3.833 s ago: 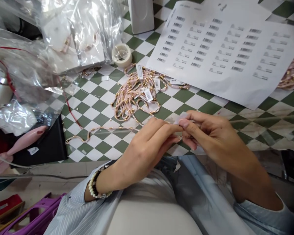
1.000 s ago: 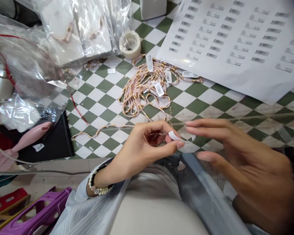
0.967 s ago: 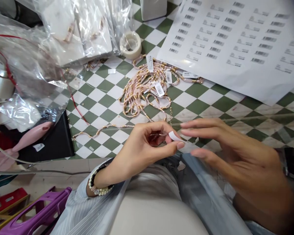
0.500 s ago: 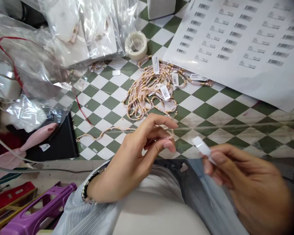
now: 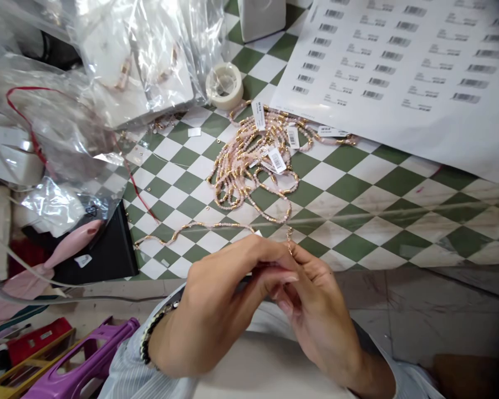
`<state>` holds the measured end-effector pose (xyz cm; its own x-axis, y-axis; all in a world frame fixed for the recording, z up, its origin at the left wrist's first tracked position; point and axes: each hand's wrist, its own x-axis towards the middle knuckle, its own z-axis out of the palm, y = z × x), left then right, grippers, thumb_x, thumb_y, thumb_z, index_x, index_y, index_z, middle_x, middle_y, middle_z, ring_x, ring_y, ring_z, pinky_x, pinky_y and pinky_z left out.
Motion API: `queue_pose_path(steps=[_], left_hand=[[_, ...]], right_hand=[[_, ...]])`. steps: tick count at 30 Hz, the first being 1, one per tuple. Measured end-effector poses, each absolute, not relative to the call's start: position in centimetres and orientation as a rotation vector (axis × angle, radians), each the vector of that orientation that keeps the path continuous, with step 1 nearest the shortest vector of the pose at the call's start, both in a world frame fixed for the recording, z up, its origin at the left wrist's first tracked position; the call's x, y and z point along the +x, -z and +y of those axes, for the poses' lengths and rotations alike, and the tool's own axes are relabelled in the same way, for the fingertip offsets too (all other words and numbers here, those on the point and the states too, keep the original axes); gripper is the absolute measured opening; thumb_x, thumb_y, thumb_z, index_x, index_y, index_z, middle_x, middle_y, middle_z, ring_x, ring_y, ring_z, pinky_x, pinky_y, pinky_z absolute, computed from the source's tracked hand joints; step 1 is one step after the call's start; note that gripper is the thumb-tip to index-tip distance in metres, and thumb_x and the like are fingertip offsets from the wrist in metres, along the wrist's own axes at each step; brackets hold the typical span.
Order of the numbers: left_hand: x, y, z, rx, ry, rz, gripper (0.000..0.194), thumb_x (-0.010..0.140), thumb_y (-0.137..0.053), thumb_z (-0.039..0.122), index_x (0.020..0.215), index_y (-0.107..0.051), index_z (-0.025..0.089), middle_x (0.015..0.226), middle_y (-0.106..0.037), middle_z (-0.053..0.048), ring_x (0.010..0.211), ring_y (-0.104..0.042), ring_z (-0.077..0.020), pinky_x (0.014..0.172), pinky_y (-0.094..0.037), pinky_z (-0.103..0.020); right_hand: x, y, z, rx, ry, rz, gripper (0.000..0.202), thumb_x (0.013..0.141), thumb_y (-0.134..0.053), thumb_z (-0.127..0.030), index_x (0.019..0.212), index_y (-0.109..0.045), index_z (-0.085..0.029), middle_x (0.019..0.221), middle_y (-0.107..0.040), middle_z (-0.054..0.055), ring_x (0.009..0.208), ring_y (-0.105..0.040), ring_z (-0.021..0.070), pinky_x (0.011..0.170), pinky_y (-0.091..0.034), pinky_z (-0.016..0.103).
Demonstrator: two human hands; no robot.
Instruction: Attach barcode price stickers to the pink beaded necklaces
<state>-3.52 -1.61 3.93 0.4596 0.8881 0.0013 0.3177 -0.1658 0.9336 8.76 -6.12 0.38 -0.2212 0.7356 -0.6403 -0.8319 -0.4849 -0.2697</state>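
Head view: two hands, the left hand (image 5: 228, 302) and the right hand (image 5: 318, 302), meet at lower centre, touching. Both have fingers drawn in narrow; what each pinches is hidden, so the grip cannot be told. One beaded strand (image 5: 210, 225) lies on the tabletop (image 5: 361, 216), left of centre, running to the left hand's edge. One chain (image 5: 290, 235) shows just above the fingers. Centre: one pile (image 5: 241, 160), strands uncountable, at least four tags (image 5: 276, 159). Upper centre: one tape roll (image 5: 212, 88). Upper right: one label sheet (image 5: 403, 119).
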Motion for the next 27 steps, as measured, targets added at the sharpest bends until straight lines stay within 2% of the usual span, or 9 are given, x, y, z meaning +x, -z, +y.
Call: queue_pose_path(steps=[4,7,13,17,20,27], left_hand=[[-3.7,-3.6,-1.7,1.788,-0.8,0.98,0.014,0.095,-0.06,0.002,0.099,-0.065,0.015,0.079,-0.072,-0.003,0.066,-0.066,-0.0103,0.064,-0.055,-0.019],[-3.8,-3.5,-1.8,1.772,-0.788,0.936,0.013,0.096,-0.059,0.004,0.1,-0.065,0.014,0.077,-0.072,-0.004,0.066,-0.066,-0.0122,0.062,-0.055,-0.021],[-4.1,-2.6,-2.8,1.657,-0.917,1.019,0.024,0.094,-0.061,0.001,0.11,-0.067,0.017,0.079,-0.071,-0.002,0.066,-0.067,-0.012,0.061,-0.058,-0.022],[-3.9,-2.0,-2.9,1.764,-1.07,1.111,0.021,0.087,-0.07,-0.002,0.1,-0.073,0.015,0.088,-0.072,-0.004,0.08,-0.069,-0.0134,0.07,-0.06,-0.023],[-3.5,-1.6,-3.0,1.677,-1.175,1.166,0.022,0.085,-0.07,-0.005,0.097,-0.073,0.013,0.086,-0.073,-0.004,0.084,-0.07,-0.0139,0.075,-0.06,-0.024],[-3.0,-0.7,-3.3,1.567,-1.26,1.149,0.022,0.08,-0.077,-0.004,0.097,-0.073,0.011,0.091,-0.074,-0.005,0.086,-0.072,-0.0129,0.074,-0.062,-0.022]], right_hand=[[8.0,-0.4,-6.0,-0.883,-1.863,0.221,0.022,0.078,-0.085,-0.034,0.079,-0.071,-0.017,0.055,-0.052,-0.006,0.044,-0.034,0.0002,0.043,-0.031,0.009],[7.8,-0.4,-5.9,-0.919,-1.825,0.295,0.025,0.075,-0.087,-0.034,0.079,-0.069,-0.018,0.057,-0.05,-0.007,0.047,-0.034,0.0007,0.042,-0.031,0.009],[7.5,-0.8,-5.7,-0.921,-1.792,0.303,0.029,0.081,-0.083,-0.038,0.075,-0.065,-0.017,0.056,-0.051,-0.007,0.044,-0.032,-0.0001,0.039,-0.029,0.008],[7.2,-0.9,-6.1,-0.905,-1.767,0.29,0.028,0.086,-0.078,-0.038,0.076,-0.063,-0.018,0.056,-0.056,-0.007,0.044,-0.042,-0.0001,0.041,-0.036,0.006],[6.9,-0.9,-6.3,-0.92,-1.725,0.267,0.023,0.09,-0.075,-0.037,0.08,-0.065,-0.019,0.06,-0.061,-0.006,0.046,-0.05,-0.0003,0.044,-0.042,0.005],[6.7,-1.0,-6.1,-0.869,-1.685,0.253,0.021,0.091,-0.074,-0.035,0.079,-0.065,-0.02,0.059,-0.064,-0.007,0.042,-0.054,0.002,0.034,-0.04,0.005]])
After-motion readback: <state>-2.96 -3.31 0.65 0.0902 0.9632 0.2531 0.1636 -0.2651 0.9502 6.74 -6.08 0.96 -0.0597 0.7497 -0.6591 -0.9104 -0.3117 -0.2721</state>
